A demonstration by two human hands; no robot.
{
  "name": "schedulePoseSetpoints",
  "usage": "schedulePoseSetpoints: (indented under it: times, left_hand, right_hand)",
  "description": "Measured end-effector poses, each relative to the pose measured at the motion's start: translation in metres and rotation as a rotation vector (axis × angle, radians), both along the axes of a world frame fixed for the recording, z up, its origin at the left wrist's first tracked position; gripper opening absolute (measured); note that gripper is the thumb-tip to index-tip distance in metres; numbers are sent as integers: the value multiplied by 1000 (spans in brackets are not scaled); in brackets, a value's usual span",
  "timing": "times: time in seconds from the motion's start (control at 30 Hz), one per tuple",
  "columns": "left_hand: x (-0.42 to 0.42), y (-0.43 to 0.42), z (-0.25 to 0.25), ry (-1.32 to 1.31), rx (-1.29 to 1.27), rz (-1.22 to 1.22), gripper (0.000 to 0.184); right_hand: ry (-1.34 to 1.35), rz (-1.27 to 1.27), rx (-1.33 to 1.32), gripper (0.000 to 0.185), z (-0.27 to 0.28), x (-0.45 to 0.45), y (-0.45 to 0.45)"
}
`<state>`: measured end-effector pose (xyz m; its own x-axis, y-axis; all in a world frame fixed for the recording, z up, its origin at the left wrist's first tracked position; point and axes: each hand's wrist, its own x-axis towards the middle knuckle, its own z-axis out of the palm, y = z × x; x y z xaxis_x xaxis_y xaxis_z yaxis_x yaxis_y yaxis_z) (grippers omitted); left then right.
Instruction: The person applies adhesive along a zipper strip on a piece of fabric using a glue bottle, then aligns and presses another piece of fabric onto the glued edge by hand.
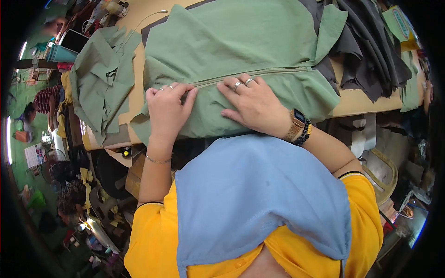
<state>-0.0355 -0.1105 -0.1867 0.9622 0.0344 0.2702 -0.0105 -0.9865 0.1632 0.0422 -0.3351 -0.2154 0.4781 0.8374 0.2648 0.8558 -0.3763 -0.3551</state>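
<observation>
A large green cloth piece (241, 37) lies spread on the table, with a long zipper-like strip (278, 71) running across it. My left hand (169, 106) is at the strip's left end, its thumb and fingers pinched on the cloth there. Farther right, my right hand (250, 102) lies on the cloth just below the strip, fingers spread and fingertips near the strip. It holds nothing. Rings show on both hands, and a watch (298, 118) is on my right wrist.
Crumpled green cloth (104, 76) lies at the table's left. Dark grey cloth (366, 51) hangs over the right side, near a green and yellow box (399, 25). A phone (74, 41) sits at the upper left. People are at the far left.
</observation>
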Motion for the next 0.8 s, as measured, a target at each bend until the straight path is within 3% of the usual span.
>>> schedulePoseSetpoints:
  times: [0.37, 0.8]
  left_hand:
    - [9, 9, -5, 112, -132, 54, 19]
    - [16, 4, 0, 183, -107, 113, 20]
  right_hand:
    - [0, -2, -23, 58, 3, 0, 0]
    - [-7, 8, -34, 57, 6, 1, 0]
